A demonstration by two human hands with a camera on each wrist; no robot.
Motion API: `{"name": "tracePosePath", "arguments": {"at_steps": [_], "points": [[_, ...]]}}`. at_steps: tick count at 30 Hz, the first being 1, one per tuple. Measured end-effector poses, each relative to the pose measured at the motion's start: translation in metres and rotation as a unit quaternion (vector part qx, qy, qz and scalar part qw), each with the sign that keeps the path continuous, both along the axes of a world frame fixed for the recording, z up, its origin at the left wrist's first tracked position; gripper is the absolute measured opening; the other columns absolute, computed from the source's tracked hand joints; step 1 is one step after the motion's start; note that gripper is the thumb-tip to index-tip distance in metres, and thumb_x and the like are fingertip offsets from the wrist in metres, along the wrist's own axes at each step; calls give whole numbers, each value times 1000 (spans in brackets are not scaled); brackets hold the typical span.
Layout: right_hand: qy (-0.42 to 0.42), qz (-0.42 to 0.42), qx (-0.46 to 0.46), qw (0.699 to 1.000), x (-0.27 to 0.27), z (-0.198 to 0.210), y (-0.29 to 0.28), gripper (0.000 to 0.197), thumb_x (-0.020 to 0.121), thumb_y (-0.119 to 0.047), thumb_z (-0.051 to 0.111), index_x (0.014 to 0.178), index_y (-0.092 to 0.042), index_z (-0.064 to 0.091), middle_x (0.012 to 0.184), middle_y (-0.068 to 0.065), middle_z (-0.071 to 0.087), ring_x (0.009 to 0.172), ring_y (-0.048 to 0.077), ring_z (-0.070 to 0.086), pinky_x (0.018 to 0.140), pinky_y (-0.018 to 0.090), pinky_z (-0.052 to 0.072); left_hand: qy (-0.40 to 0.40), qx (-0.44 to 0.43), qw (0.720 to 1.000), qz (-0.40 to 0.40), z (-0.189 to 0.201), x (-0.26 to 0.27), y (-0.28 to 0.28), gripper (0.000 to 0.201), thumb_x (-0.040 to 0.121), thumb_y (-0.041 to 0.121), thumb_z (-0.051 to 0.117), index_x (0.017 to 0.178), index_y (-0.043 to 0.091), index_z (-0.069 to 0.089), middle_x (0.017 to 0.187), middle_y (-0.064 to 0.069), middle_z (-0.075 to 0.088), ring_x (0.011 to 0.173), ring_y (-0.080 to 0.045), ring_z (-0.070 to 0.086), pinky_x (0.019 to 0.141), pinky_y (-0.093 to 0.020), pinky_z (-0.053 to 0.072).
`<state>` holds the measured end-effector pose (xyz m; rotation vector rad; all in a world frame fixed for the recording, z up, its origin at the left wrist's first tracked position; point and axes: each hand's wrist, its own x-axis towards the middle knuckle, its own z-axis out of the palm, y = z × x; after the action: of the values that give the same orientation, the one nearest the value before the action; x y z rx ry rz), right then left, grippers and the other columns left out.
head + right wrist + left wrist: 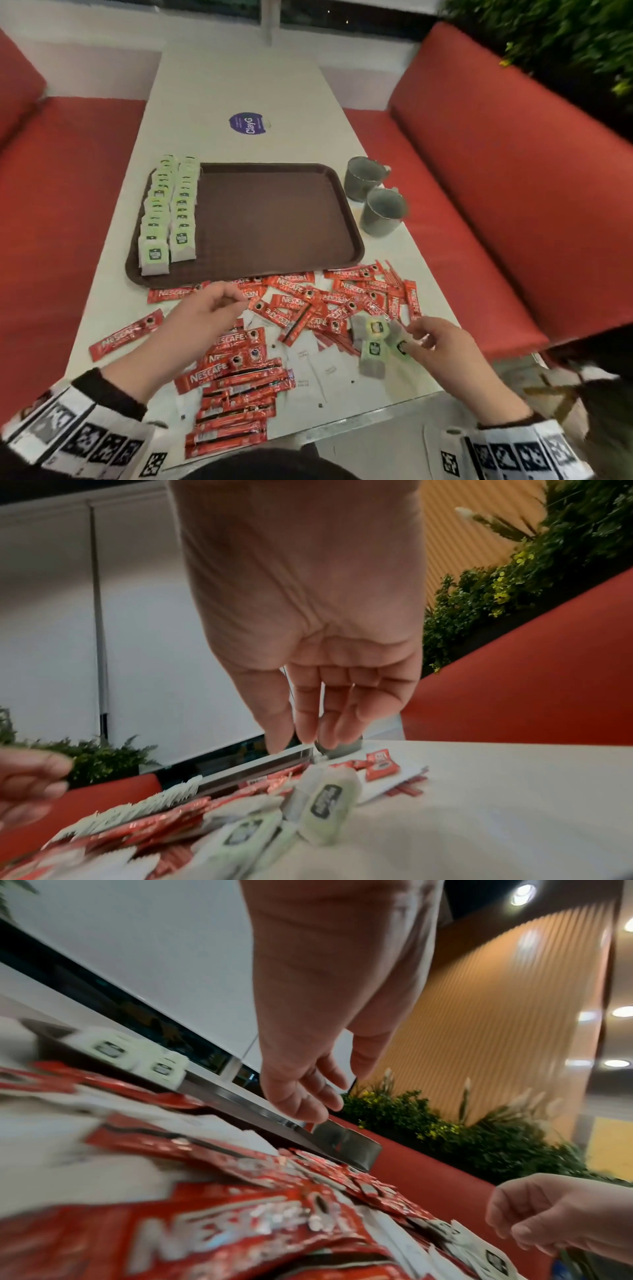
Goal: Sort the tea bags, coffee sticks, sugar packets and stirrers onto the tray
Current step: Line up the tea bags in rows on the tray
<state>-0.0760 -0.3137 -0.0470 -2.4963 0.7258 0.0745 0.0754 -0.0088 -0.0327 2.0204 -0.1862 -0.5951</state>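
Observation:
A brown tray (267,219) holds two rows of green tea bags (168,212) along its left side. Red coffee sticks (308,301) lie scattered on the table in front of it, with white sugar packets (318,370) among them. A few loose tea bags (375,339) lie at the right. My left hand (236,299) hovers over the coffee sticks, fingers loosely curled and empty (308,1104). Just above the loose tea bags (329,799), my right hand (416,337) hangs with its fingers pointing down, holding nothing (308,731).
Two grey mugs (364,178) (383,210) stand right of the tray. Thin red sticks (394,274) lie at the far right of the pile. Red benches (513,192) flank the white table (239,85). A purple sticker (248,124) sits beyond the tray.

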Motion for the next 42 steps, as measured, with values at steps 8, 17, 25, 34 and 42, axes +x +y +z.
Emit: {"name": "tracePosePath", "arguments": {"at_steps": [8, 17, 25, 34, 42], "points": [[62, 24, -83, 994, -9, -20, -6, 37, 86, -43, 62, 114, -20, 58, 110, -2, 59, 102, 18, 55, 86, 31, 46, -49, 56, 988, -135, 7, -20, -69, 7, 91, 24, 60, 94, 29, 64, 89, 9, 65, 82, -3, 60, 65, -12, 42], [73, 39, -25, 996, 0, -24, -16, 25, 86, -20, 56, 68, -23, 39, 70, -6, 47, 72, 20, 48, 54, 23, 31, -94, 69, 975, -187, 7, -27, -114, 14, 87, 26, 65, 95, 37, 60, 95, 16, 63, 88, 3, 57, 69, -10, 43], [-95, 158, 38, 982, 9, 5, -2, 12, 89, -19, 60, 79, -24, 57, 82, -7, 62, 79, 12, 53, 71, 29, 42, -198, 101, 917, -332, 7, -38, -146, 57, 81, 42, 69, 133, 38, 45, 123, 29, 40, 116, 8, 36, 97, -13, 29], [-100, 126, 103, 982, 40, 8, 12, 5, 89, -21, 62, 93, -20, 64, 81, -11, 58, 76, 9, 52, 69, 23, 42, -60, 74, 963, -252, -9, -36, -124, 21, 96, 27, 50, 79, 21, 61, 80, 5, 68, 78, -15, 67, 75, -36, 56], [63, 220, -108, 967, 53, -22, 8, 26, 88, -27, 58, 113, -19, 59, 109, 0, 52, 108, 25, 50, 84, 34, 43, 203, -144, 968, -9, -5, -20, -89, 10, 96, 10, 51, 90, 2, 52, 104, -18, 69, 88, -31, 71, 67, -29, 60]]}}
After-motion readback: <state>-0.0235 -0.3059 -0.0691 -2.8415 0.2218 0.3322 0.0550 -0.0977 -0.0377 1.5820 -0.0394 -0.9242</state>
